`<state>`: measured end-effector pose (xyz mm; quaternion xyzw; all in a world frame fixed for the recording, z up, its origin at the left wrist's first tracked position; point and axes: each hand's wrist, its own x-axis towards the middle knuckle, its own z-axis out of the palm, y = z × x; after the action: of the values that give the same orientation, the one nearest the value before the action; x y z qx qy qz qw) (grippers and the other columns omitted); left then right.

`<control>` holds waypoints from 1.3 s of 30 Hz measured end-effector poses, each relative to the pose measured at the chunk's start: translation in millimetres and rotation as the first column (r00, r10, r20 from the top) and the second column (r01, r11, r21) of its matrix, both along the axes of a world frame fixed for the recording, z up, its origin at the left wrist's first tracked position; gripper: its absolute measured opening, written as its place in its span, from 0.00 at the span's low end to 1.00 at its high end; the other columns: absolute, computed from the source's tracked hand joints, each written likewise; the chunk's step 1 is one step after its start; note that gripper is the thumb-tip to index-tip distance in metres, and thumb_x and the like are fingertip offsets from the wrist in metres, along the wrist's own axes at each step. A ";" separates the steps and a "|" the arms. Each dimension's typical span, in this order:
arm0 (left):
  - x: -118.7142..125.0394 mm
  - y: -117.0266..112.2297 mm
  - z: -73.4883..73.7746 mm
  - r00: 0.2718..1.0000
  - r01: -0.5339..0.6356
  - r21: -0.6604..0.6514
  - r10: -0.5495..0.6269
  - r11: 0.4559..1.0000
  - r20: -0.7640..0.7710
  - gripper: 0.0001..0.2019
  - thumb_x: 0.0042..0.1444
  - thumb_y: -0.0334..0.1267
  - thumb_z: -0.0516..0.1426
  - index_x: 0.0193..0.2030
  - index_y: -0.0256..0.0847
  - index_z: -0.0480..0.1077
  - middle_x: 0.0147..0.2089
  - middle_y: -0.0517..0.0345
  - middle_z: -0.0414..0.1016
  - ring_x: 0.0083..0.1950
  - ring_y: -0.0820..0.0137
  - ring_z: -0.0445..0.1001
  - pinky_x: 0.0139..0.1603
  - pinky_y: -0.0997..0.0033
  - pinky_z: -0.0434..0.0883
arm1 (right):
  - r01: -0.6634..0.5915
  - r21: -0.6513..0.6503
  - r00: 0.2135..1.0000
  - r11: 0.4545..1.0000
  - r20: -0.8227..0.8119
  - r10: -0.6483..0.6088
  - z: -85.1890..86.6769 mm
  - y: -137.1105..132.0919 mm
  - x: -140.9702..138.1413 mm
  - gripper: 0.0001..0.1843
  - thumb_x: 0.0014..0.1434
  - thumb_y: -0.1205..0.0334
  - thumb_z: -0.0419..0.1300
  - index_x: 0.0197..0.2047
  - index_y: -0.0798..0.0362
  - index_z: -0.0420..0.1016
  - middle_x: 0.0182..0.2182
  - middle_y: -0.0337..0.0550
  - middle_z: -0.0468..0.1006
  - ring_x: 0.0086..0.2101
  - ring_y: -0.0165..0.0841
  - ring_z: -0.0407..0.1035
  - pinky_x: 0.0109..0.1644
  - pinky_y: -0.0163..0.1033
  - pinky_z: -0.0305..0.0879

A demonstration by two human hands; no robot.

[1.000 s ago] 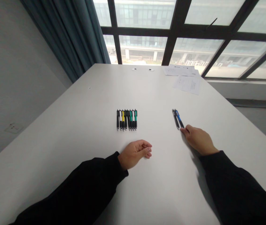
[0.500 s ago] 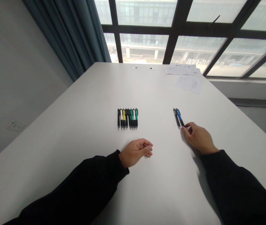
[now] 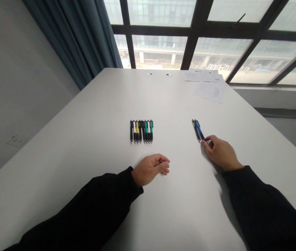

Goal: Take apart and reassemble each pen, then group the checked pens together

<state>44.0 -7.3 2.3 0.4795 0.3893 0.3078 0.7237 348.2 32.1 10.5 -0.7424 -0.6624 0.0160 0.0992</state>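
Right hand point(image 3: 220, 151): still pinching blue pen point(image 3: 199, 127) beside black pen point(image 3: 196, 131), placement barely changing. Left hand point(image 3: 149, 170): curling loosely, holding nothing.

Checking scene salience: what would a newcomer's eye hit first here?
Probably the row of pens, yellow and green among black and white, lying beyond the loosely curled left hand. Next, the right hand at the near end of a blue pen, which lies beside a dark pen right of the row. The bright window past the table's far edge stands out too.
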 end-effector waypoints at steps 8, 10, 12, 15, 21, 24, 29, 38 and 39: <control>1.3 -0.1 -1.0 1.000 -0.002 -0.005 0.002 1.000 -0.006 0.26 0.48 0.56 0.66 0.41 0.32 0.71 0.33 0.54 0.76 0.33 0.71 0.76 0.37 0.69 0.72 | 0.099 -0.046 0.994 0.994 0.060 -0.096 2.8 2.8 -13.0 0.26 0.62 0.37 0.49 0.43 0.52 0.71 0.31 0.49 0.80 0.32 0.42 0.74 0.32 0.40 0.59; 1.3 0.4 -1.4 1.000 0.003 -0.002 -0.003 1.000 -0.013 0.26 0.49 0.56 0.66 0.41 0.32 0.71 0.33 0.54 0.76 0.33 0.71 0.76 0.37 0.69 0.72 | 0.161 -0.056 0.982 0.985 0.107 -0.154 3.6 7.3 -20.2 0.31 0.61 0.33 0.48 0.44 0.54 0.70 0.31 0.52 0.79 0.32 0.46 0.75 0.33 0.42 0.60; 1.0 0.7 -1.9 1.000 0.008 0.007 -0.008 1.000 -0.014 0.26 0.49 0.56 0.65 0.41 0.32 0.71 0.32 0.53 0.76 0.33 0.71 0.76 0.37 0.69 0.72 | 0.216 -0.061 0.969 0.975 0.133 -0.206 4.4 13.5 -26.5 0.33 0.61 0.32 0.46 0.46 0.56 0.70 0.31 0.56 0.79 0.33 0.48 0.75 0.34 0.44 0.62; 0.6 0.7 -2.8 1.000 0.011 0.019 -0.011 1.000 -0.006 0.25 0.50 0.55 0.65 0.41 0.32 0.71 0.33 0.53 0.76 0.33 0.70 0.76 0.37 0.68 0.72 | 0.255 -0.055 0.959 0.965 0.138 -0.246 5.1 24.3 -31.6 0.34 0.61 0.33 0.46 0.48 0.58 0.69 0.34 0.60 0.79 0.36 0.51 0.75 0.37 0.47 0.65; 1.4 0.4 -3.7 1.000 0.010 0.012 -0.010 1.000 -0.002 0.25 0.49 0.55 0.66 0.41 0.32 0.71 0.32 0.53 0.76 0.33 0.70 0.76 0.37 0.68 0.72 | 0.239 -0.009 0.965 0.971 0.113 -0.237 3.8 37.1 -33.3 0.31 0.62 0.37 0.47 0.47 0.59 0.70 0.40 0.61 0.77 0.39 0.52 0.75 0.39 0.49 0.66; 2.2 0.9 -3.4 1.000 0.007 0.012 -0.007 1.000 0.007 0.25 0.49 0.55 0.66 0.40 0.32 0.71 0.32 0.53 0.76 0.33 0.70 0.76 0.37 0.68 0.72 | 0.247 0.026 0.965 0.969 0.091 -0.248 1.7 39.3 -34.2 0.32 0.62 0.37 0.48 0.48 0.60 0.69 0.42 0.61 0.75 0.40 0.51 0.74 0.41 0.48 0.66; 2.6 1.0 -4.0 1.000 0.012 0.027 -0.012 1.000 -0.008 0.25 0.50 0.55 0.65 0.41 0.32 0.72 0.32 0.53 0.76 0.33 0.71 0.76 0.37 0.68 0.72 | 0.289 0.073 0.957 0.955 0.016 -0.291 -1.0 48.3 -34.2 0.31 0.60 0.37 0.50 0.48 0.58 0.69 0.45 0.59 0.72 0.41 0.49 0.73 0.43 0.48 0.66; 3.5 0.9 -6.6 1.000 0.013 0.038 -0.013 0.999 0.008 0.25 0.50 0.56 0.65 0.40 0.33 0.71 0.31 0.54 0.76 0.32 0.71 0.76 0.36 0.69 0.71 | 0.299 0.026 0.954 0.954 -0.020 -0.298 -0.2 57.5 -33.9 0.25 0.60 0.43 0.51 0.45 0.58 0.73 0.42 0.59 0.74 0.42 0.50 0.73 0.43 0.50 0.66; 3.6 1.0 -6.4 1.000 0.013 0.038 -0.013 0.999 0.007 0.25 0.50 0.56 0.65 0.40 0.33 0.72 0.31 0.54 0.76 0.32 0.71 0.76 0.36 0.69 0.71 | 0.299 0.027 0.954 0.954 -0.014 -0.299 -0.2 57.3 -34.1 0.25 0.61 0.44 0.51 0.45 0.58 0.73 0.41 0.59 0.74 0.42 0.50 0.73 0.43 0.49 0.66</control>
<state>47.6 -6.4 -4.1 0.4947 0.3775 0.3122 0.7178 314.1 89.4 10.3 -0.8325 -0.5420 -0.0050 0.1146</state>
